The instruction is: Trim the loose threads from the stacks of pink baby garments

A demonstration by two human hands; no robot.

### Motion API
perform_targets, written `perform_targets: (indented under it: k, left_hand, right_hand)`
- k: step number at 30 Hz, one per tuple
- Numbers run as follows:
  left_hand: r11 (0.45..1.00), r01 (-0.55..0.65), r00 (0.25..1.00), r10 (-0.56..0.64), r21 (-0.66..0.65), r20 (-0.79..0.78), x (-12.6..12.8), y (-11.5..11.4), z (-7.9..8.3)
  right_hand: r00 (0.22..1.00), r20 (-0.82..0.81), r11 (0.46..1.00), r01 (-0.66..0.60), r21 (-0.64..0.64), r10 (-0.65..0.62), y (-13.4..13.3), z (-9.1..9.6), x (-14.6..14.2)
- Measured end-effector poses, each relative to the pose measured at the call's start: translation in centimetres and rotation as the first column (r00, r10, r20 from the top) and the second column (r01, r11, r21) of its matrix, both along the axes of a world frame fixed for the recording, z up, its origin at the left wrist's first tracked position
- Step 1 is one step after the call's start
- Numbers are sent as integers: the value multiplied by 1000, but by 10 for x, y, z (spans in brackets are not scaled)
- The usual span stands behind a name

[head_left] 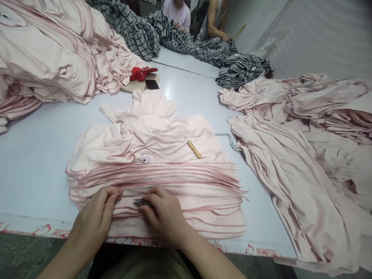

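Note:
A stack of pale pink garments (180, 193) with darker pink piped edges lies in front of me, with small buttons along the lower layers. My left hand (97, 211) is closed at the stack's left part, thumb and forefinger pinching the edge of one garment. In my right hand (165, 211) are small dark thread snips (141, 202), held just above the cloth with the blades pointing left. Most of their body is hidden by my fingers. Farther back on the stack lies a thin-tipped tool with a yellowish handle (194, 150), apart from both hands.
Pink garments are heaped at the left (58, 54) and right (290, 174). A red tool (141, 73) and a dark phone (152, 84) lie on cardboard behind the stack. Two people stand beyond checked dark cloth (203, 48). The white table's (37, 174) front edge is close to me.

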State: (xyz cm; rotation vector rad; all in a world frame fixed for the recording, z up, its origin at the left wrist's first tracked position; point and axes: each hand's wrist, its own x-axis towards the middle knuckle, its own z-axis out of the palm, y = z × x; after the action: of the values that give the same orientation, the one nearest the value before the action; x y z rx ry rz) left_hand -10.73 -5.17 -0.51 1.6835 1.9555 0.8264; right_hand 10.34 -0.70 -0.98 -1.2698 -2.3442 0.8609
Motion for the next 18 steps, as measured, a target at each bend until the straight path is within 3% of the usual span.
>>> perform_targets:
  k: [6, 11, 13, 16, 18]
  left_hand:
    - [999, 41, 998, -42, 10, 36, -1, 4, -2]
    - [997, 61, 998, -62, 40, 18, -3, 5, 0]
    - [982, 173, 985, -172, 73, -27, -4, 3, -1]
    - [908, 405, 906, -383, 104, -180, -7, 1, -6]
    - [876, 465, 869, -423, 128, -256, -9, 1, -9]
  right_hand:
    - [999, 51, 999, -16, 31, 14, -1, -1, -26]
    - [998, 56, 1000, -7, 18, 6, 1, 1, -27]
    - [998, 63, 1000, 19, 19, -20, 1, 5, -17]
    - [989, 134, 998, 61, 18, -63, -4, 13, 11]
    - [970, 218, 994, 105, 28, -108, -10, 15, 34]
